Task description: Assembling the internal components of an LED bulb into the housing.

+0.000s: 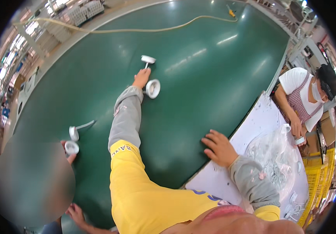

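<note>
Item: my left hand (141, 78), fingers closed about the stem of a stemmed white piece (148, 59), out over the middle of the green worktop (191, 105).
Item: round white cup (152, 89), beside my left wrist; whether it joins the held piece, I cannot tell.
Item: my right hand (220, 150), bare, fingers spread, at the left edge of the white worktop (218, 177); clear plastic bag (271, 156) farther right on it.
Item: second stemmed piece (73, 133), toward the green worktop's left edge.
Progress, judged: held piece not yet released; finished count unclear.
</note>
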### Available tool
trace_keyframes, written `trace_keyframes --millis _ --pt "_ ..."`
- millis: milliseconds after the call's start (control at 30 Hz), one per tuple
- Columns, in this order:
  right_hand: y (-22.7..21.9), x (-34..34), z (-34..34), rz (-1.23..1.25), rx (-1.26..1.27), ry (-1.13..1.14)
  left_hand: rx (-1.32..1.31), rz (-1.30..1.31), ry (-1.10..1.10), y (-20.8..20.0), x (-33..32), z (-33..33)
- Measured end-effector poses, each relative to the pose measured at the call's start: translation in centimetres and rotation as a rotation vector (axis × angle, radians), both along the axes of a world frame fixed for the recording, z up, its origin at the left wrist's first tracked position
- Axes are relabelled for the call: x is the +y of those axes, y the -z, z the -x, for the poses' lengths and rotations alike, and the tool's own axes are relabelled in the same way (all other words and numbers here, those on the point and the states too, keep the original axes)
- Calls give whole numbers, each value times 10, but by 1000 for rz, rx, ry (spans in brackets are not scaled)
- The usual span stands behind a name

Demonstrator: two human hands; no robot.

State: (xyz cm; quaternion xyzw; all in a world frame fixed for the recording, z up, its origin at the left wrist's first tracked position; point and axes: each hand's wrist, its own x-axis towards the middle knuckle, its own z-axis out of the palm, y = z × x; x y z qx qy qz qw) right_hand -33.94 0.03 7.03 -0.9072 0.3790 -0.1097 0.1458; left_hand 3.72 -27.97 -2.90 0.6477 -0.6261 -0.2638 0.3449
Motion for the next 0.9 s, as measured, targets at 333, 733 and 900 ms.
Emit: trace_keyframes --millis 333,733,900 --pt "13 3 0 61 -39 17 -392 243 292 24 201 91" --pt "19 10 2 179 -187 -34 851 16 -101 -44 328 157" --pt "13 16 5 126 -190 -13 723 184 -316 -42 330 92"
